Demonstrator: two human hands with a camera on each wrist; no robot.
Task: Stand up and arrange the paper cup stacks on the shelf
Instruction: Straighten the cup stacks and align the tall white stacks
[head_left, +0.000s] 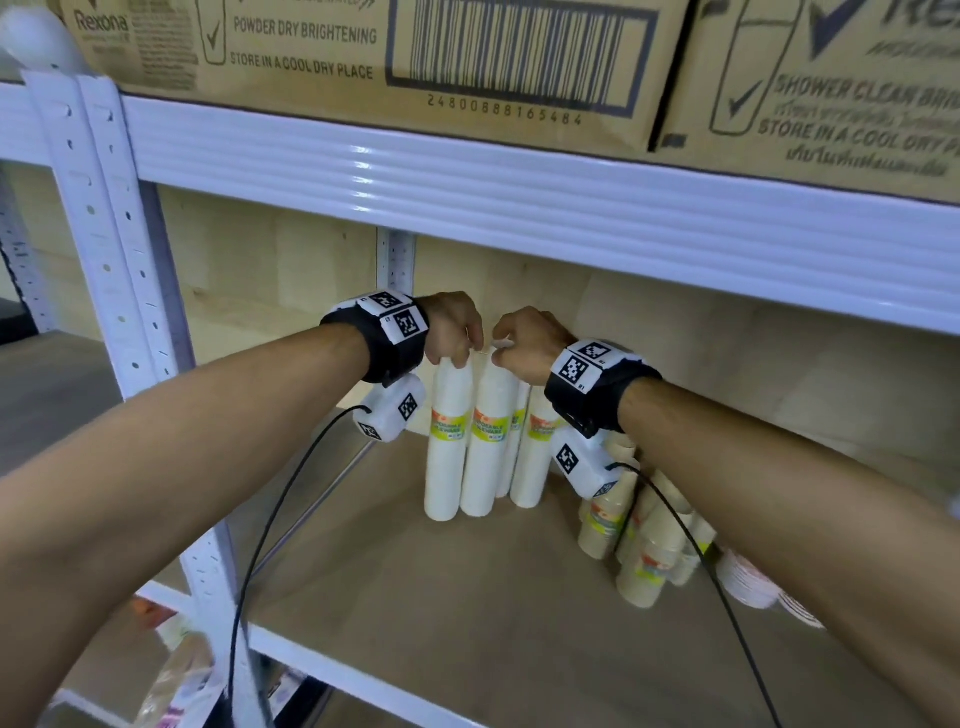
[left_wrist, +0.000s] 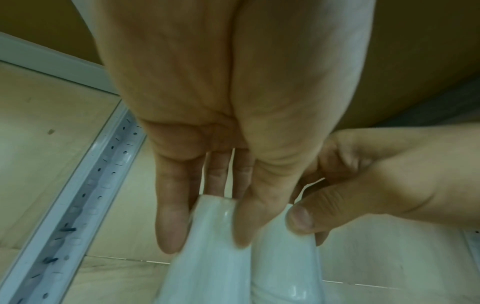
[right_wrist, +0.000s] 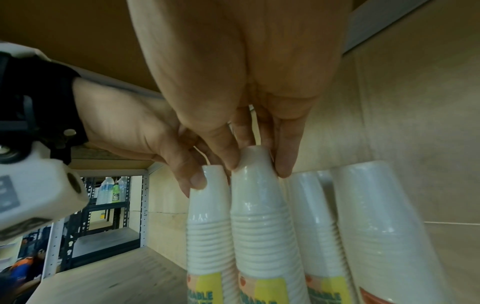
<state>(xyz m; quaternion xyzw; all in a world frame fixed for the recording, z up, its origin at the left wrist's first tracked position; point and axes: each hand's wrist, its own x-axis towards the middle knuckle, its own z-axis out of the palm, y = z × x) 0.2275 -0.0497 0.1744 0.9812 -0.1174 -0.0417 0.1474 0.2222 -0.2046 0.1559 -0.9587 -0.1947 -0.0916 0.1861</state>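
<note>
Several wrapped white paper cup stacks stand upright close together at the back of the shelf board (head_left: 415, 597). My left hand (head_left: 457, 332) pinches the top of the leftmost stack (head_left: 445, 457) between thumb and fingers; the left wrist view shows that grip (left_wrist: 207, 222) on the stack's top (left_wrist: 207, 263). My right hand (head_left: 519, 343) pinches the top of the stack next to it (head_left: 485, 457). In the right wrist view its thumb and fingers (right_wrist: 255, 158) close round that stack's tip (right_wrist: 259, 216). Two more white stacks (right_wrist: 311, 216) (right_wrist: 384, 226) stand just to the right, untouched.
Brown cup stacks (head_left: 649, 561) lean in a cluster at the right, with paper plates (head_left: 748, 582) beyond them. The upper shelf beam (head_left: 519, 208) hangs low above my hands and carries cardboard boxes (head_left: 363, 47). A white upright post (head_left: 119, 260) stands at the left.
</note>
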